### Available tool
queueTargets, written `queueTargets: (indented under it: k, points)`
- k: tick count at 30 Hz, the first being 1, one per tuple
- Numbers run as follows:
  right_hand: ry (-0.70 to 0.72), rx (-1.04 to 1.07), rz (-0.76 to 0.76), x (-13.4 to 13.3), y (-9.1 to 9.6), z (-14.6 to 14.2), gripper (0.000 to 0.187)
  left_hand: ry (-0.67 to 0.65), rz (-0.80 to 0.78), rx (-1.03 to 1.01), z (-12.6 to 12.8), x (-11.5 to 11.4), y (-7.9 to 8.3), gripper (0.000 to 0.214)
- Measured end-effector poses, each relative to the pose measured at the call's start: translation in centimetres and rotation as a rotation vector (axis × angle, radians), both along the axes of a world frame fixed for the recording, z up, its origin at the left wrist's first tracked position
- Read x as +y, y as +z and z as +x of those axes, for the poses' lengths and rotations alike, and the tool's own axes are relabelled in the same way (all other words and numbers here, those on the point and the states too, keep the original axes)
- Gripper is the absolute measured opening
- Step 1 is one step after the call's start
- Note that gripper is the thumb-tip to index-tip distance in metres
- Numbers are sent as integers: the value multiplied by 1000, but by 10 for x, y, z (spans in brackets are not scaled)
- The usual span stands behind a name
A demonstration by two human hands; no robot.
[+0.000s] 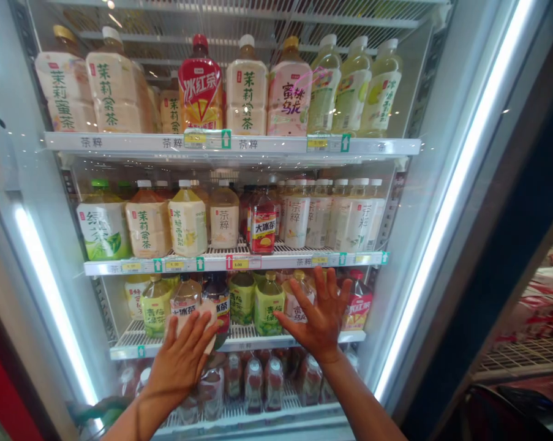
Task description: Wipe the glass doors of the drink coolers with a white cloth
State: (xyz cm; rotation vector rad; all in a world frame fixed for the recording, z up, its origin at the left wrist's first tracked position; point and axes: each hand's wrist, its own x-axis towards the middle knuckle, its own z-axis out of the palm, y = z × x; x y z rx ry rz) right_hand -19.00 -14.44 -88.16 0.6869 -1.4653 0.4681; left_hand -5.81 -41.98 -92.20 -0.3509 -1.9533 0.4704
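My left hand [184, 346] is open, with its fingers stretched out together and its back toward me. It appears in front of a dark tea bottle [184, 294] and a black-and-yellow labelled bottle [217, 300] on the third shelf. My right hand [319, 315] is open too, fingers spread wide, in front of a pale-labelled bottle [298, 300]. A green-labelled bottle [269, 306] shows between my hands. Both hands hold nothing. Light spots and a pale reflection by my left fingers suggest glass before the shelves; whether my palms touch it, I cannot tell.
The upper shelf [276, 146] carries large tea bottles, and the middle shelf [285, 262] smaller ones. More bottles [253, 386] stand at the bottom. Bright light strips [56, 306] run down both sides. Wire shelving [528, 352] with red-and-white packs stands at the right.
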Motion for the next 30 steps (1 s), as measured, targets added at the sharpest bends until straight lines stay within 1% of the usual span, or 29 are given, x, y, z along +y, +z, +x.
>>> queueTargets:
  k: [2,3,4,5,6,7,8,10,11,12,13,14,15,17,18,19,20,21,22,23,24,25,26,27,28,29,30]
  points:
    - [-4,5,3,0,0,0,75,35,102,26,-10,8,47,69]
    - [-7,8,4,0,0,-1,75,38,146,76,-16,12,67,70]
    - [-10,10,5,0,-1,-1,74,37,171,113,-20,16,79,72]
    - [-13,10,5,0,-1,-1,74,36,178,126,-23,20,81,73]
    - [-14,9,6,0,-1,-1,74,31,162,122,-25,24,74,73]
    - [-14,10,4,0,-1,-1,73,24,131,98,-25,28,57,73]
    - [-12,9,2,0,-1,-1,73,19,87,57,-23,30,34,72]
    - [-8,10,-4,0,0,-1,71,-22,-5,38,-18,35,-14,67]
    - [-7,10,-4,0,0,-1,71,-25,-21,30,-15,36,-29,66]
    - [-8,9,-3,0,0,-1,71,-28,-30,26,-14,38,-35,65]
    - [-10,9,0,0,0,0,71,-23,-26,19,-13,39,-31,65]
    - [-12,10,4,0,0,0,72,-10,-13,9,-14,41,-16,65]
    - [-13,12,5,0,0,0,72,2,8,5,-16,42,6,66]
    - [-13,9,5,0,0,0,72,43,59,1,-24,46,57,71]
    - [-12,7,4,0,0,0,71,45,84,50,-28,48,76,73]
    - [-10,5,1,0,-1,0,72,43,94,76,-31,49,87,74]
    - [-9,4,0,0,-1,-1,72,45,95,82,-34,50,86,74]
    - [-9,4,-1,0,-1,-1,73,40,82,76,-34,51,74,73]
    - [-10,4,0,0,-2,-1,74,38,56,45,-33,50,53,70]
    - [-12,2,3,0,-2,-1,75,36,28,8,-31,50,27,66]
    - [-15,-2,6,1,-2,-1,76,-7,-17,6,-27,48,-1,60]
    - [-18,-7,8,1,-3,-1,77,-30,-55,-9,-23,46,-25,55]
    - [-20,-14,10,1,-3,-1,78,-43,-78,-23,-19,45,-41,51]
    - [-21,-19,11,1,-3,-1,79,-57,-100,-35,-16,44,-46,50]
    - [-23,-21,10,1,-3,-1,79,-60,-104,-38,-14,43,-40,50]
    - [-24,-18,8,1,-3,-1,80,-53,-90,-36,-14,43,-24,51]
    - [-24,-14,6,1,-3,-1,80,-32,-50,-30,-15,44,0,54]
